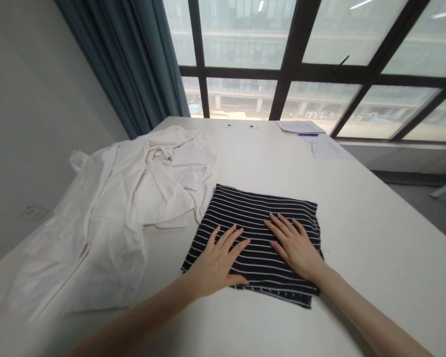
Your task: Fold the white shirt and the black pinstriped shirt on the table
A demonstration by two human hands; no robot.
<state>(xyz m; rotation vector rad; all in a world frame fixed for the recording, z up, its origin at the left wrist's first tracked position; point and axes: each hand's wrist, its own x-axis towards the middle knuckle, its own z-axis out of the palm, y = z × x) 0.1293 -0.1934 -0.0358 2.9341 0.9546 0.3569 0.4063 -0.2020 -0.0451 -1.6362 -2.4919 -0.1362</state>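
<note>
A black cloth with thin white stripes (256, 210) lies folded into a rough rectangle on the white table (252, 163). My left hand (217, 263) rests flat on its lower left part, fingers spread. On the right part of the cloth lies my right hand (295, 248), palm down with its fingers apart. Neither hand grips anything. At the lower right edge, an under layer of the cloth sticks out a little below the top one.
Crumpled white fabric (115, 198) covers the table's left side, close to the striped cloth. Papers (301, 127) and a blue pen (308, 134) lie at the far right. Beyond the table are a blue curtain (134, 59) and windows.
</note>
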